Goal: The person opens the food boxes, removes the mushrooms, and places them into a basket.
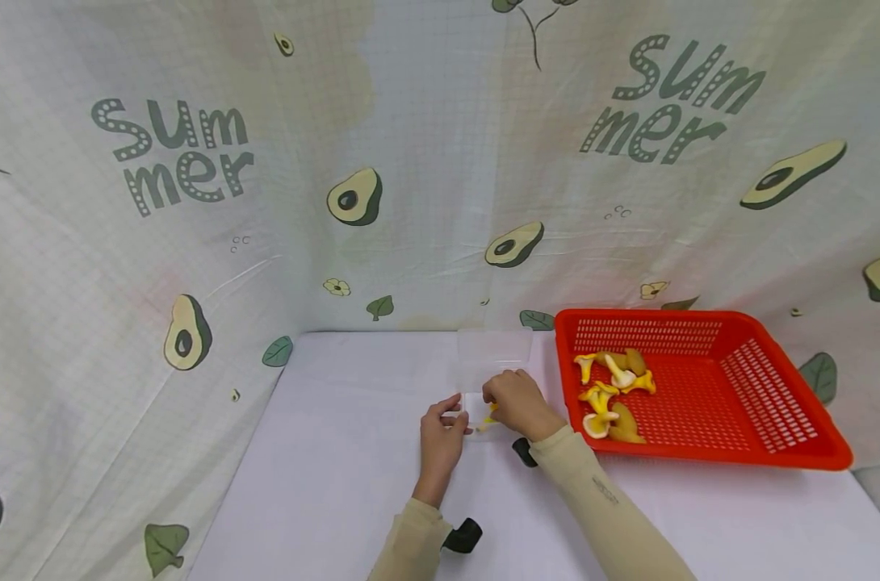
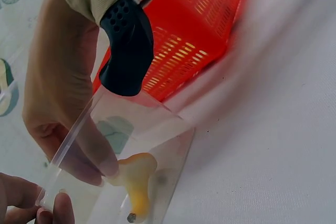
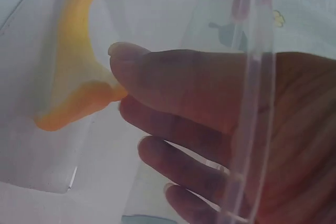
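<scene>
A clear plastic box [image 1: 473, 401] lies on the table, its transparent lid [image 1: 494, 347] folded back at the far side. My left hand [image 1: 442, 436] grips the box's left wall, thumb and fingertips on its rim in the left wrist view. Inside the box, my right hand [image 1: 520, 401] pinches the cap edge of a yellow chanterelle mushroom [image 3: 76, 61] between thumb and forefinger. Through the clear wall, the mushroom [image 2: 137, 187] shows its pale-to-yellow stem and dark stem tip. In the head view, the right hand partly covers it.
To the right stands a red perforated basket [image 1: 760, 391]. Several yellow mushrooms [image 1: 598, 397] and brown ones [image 1: 624, 424] lie in its left part. A printed avocado cloth [image 1: 425, 266] hangs behind the white table [image 1: 338, 452]. Black wrist cameras [image 1: 463, 536] sit under both sleeves.
</scene>
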`<action>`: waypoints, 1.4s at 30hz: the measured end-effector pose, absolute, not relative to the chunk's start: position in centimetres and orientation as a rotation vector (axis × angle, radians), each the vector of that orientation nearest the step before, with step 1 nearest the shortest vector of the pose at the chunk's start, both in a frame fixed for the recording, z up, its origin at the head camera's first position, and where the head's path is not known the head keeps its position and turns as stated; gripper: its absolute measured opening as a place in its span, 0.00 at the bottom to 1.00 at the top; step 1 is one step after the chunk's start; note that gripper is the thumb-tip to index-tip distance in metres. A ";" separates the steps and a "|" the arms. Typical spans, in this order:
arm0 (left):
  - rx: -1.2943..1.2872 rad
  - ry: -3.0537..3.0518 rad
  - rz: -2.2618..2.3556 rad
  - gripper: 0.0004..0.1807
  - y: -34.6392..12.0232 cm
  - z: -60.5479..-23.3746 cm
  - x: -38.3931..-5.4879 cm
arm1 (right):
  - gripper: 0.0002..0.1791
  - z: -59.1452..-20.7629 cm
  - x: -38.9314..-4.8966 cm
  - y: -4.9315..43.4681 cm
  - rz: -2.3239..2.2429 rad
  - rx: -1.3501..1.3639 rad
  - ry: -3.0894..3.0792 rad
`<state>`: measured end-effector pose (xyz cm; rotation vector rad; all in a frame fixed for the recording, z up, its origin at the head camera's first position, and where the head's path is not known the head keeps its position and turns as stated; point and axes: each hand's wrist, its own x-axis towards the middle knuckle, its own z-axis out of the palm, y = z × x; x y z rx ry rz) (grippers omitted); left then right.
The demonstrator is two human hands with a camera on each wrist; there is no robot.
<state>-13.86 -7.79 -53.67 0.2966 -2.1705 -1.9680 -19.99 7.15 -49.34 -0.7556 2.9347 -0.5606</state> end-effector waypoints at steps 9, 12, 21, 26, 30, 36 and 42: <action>0.296 -2.180 -1.961 0.20 -7.6 -53.6 -14.0 | 0.08 -49.8 -20.5 7.2 -0.523 -0.761 2.969; 0.294 -2.175 -1.968 0.20 -7.6 -53.7 -14.0 | 0.08 -49.9 -20.6 7.2 -0.483 -0.730 2.979; 0.265 -2.166 -1.981 0.19 -7.5 -53.8 -13.5 | 0.05 -49.7 -19.8 7.4 -0.430 -0.629 3.024; 0.255 -2.171 -1.975 0.20 -7.4 -53.8 -13.3 | 0.07 -49.1 -18.6 8.1 -0.592 -0.691 3.149; 0.263 -2.192 -1.956 0.20 -7.5 -53.7 -13.4 | 0.10 -48.4 -17.6 9.0 -0.761 -0.813 3.264; 0.300 -2.235 -1.931 0.20 -7.6 -53.5 -13.6 | 0.13 -47.3 -16.2 10.5 -0.870 -0.954 3.409; 0.296 -2.213 -1.927 0.20 -7.6 -53.6 -13.7 | 0.13 -46.4 -15.1 12.0 -0.895 -0.961 3.472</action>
